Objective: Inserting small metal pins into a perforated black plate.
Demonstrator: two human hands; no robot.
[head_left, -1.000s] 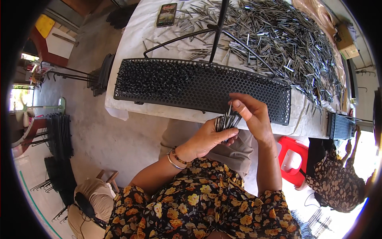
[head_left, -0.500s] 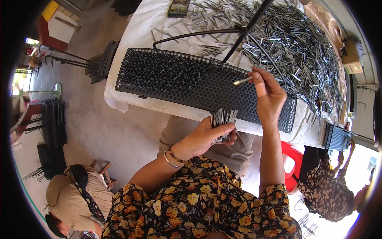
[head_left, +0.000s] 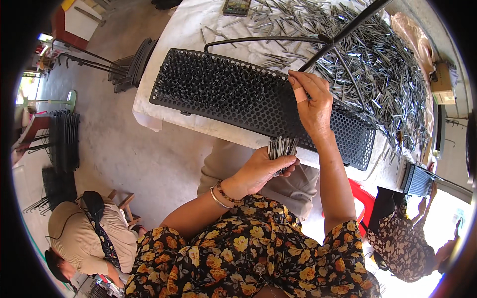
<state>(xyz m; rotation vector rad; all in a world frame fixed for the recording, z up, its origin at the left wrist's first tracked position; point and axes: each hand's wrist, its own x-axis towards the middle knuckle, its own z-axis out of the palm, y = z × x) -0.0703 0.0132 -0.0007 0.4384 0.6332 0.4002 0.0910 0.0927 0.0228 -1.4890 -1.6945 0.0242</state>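
Left hand [head_left: 259,170]: fingers wrapped round a bundle of thin metal strips [head_left: 282,147], at 6 to 7 o'clock from the right hand [head_left: 314,105], whose fingertips bunch together over the black perforated panel [head_left: 278,111] (cannot tell if they pinch a strip). White-covered worktop [head_left: 196,30] under the panel, heap of loose strips [head_left: 385,84] toward 2 o'clock; grey floor [head_left: 124,144], tan-clad co-worker [head_left: 89,233] at 8, another in patterned cloth [head_left: 402,243] at 4. Phone [head_left: 236,7] near 12 cut by the upper edge, bundle's lower ends mostly hidden by the palm.
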